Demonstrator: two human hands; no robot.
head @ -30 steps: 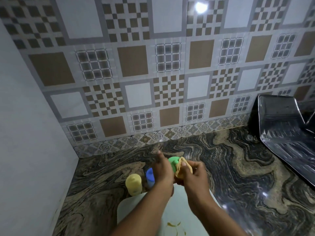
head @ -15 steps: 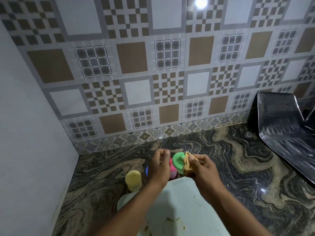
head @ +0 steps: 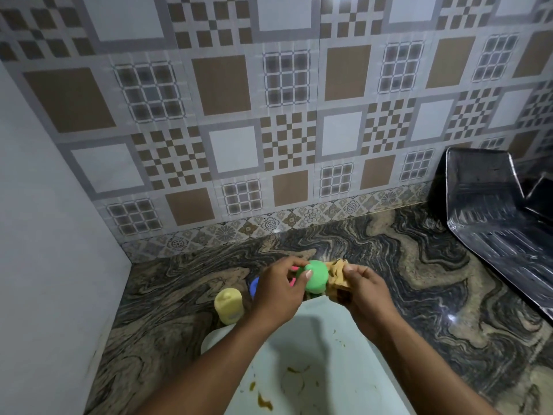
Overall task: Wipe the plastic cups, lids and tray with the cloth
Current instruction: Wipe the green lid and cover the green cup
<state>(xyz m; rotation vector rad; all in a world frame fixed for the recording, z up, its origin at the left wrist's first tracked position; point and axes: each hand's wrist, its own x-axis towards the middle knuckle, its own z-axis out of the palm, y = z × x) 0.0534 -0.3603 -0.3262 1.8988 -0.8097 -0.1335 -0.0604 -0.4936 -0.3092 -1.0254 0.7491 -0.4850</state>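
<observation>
The left hand [head: 275, 290] pinches a round green plastic cup [head: 317, 277] above the far edge of the pale plastic tray [head: 323, 339]. The cup's closed round end is tilted up towards the camera. The right hand [head: 363, 290] clenches a crumpled tan cloth [head: 336, 275] against the cup's right side. A yellow plastic cup [head: 229, 305] stands at the tray's far-left corner, and a blue plastic cup [head: 254, 287] beyond it is half hidden by the left hand. Brown smears [head: 264, 402] mark the tray's near part.

Green cup [head: 315, 277] (tan cloth [head: 336, 275])
</observation>
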